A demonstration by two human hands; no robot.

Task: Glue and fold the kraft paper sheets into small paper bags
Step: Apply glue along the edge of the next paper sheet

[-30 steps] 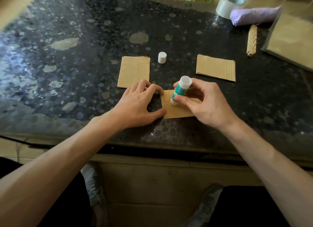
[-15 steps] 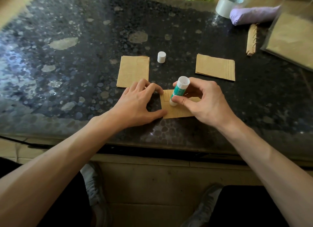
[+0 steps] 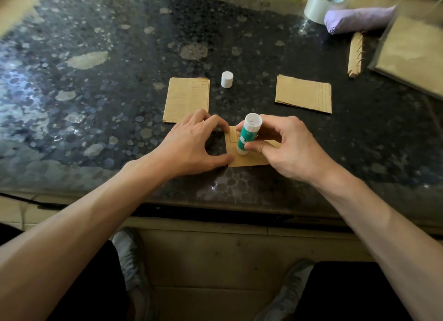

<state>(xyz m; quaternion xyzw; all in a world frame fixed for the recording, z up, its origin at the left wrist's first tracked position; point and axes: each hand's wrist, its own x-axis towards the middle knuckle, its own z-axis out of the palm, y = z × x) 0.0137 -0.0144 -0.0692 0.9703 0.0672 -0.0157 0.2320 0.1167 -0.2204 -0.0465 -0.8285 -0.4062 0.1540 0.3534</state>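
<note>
A small kraft paper piece (image 3: 249, 159) lies on the dark speckled table (image 3: 119, 81) near its front edge. My left hand (image 3: 191, 145) holds its left edge down, fingertips at the far corner and thumb at the near corner. My right hand (image 3: 287, 148) grips a green and white glue stick (image 3: 247, 135), its lower end standing on the paper. The stick's white cap (image 3: 227, 79) stands apart farther back. A stack of kraft sheets (image 3: 187, 99) lies behind my left hand, and another stack of kraft sheets (image 3: 303, 94) lies to the right.
At the back right are a tape roll (image 3: 321, 4), a purple bundle (image 3: 357, 20), a narrow folded kraft strip (image 3: 354, 54) and a clear sleeve with larger kraft paper (image 3: 412, 54). The table's front edge runs just below my wrists.
The glue stick has tipped slightly more upright on the paper. My left hand has stayed on the paper's left edge.
</note>
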